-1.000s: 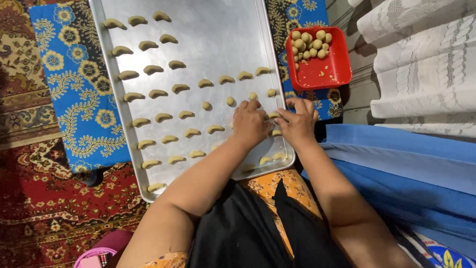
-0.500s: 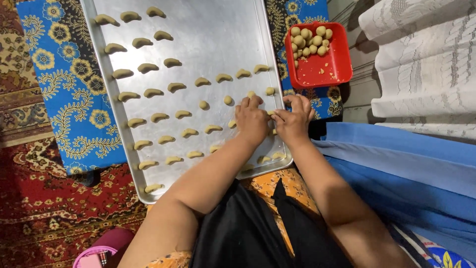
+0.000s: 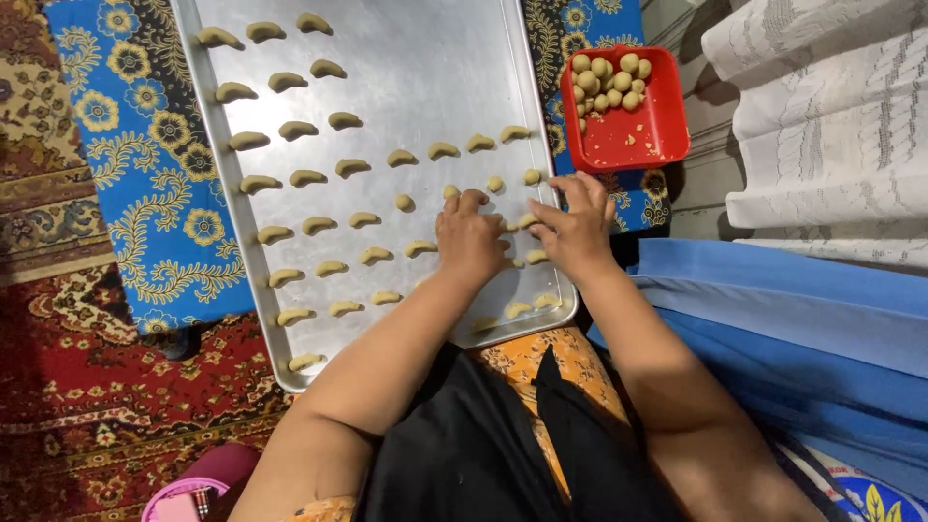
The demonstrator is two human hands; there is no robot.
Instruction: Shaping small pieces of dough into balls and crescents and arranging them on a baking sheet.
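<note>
A small piece of pale tan dough (image 3: 525, 221) sits pinched between the fingertips of both hands near the right edge of the long silver metal baking tray (image 3: 425, 87), the left hand (image 3: 471, 235) curled over it from one side and the right hand (image 3: 577, 227) pressing in from the other. Both sets of fingers are closed together on the piece, though how tightly cannot be told from above. Compared with a second ago, the hands have drawn slightly closer along the tray's right edge and a little toward its far end, while the tray itself lies where it did; the work appears to remain on the same spot in the row, with the piece apparently not yet released. Around the hands, rows of crescent-shaped dough pieces (image 3: 290, 178) fill the tray's left side and near end, and three small round dough lumps (image 3: 495, 184) wait just beyond the fingers. The far right portion of the tray is bare metal. Beside the tray's right edge stands a square red plastic container (image 3: 628, 135) holding pale dough balls (image 3: 604, 79). The tray rests on a blue floral cloth (image 3: 135, 164) over a red patterned carpet (image 3: 87, 406).
</note>
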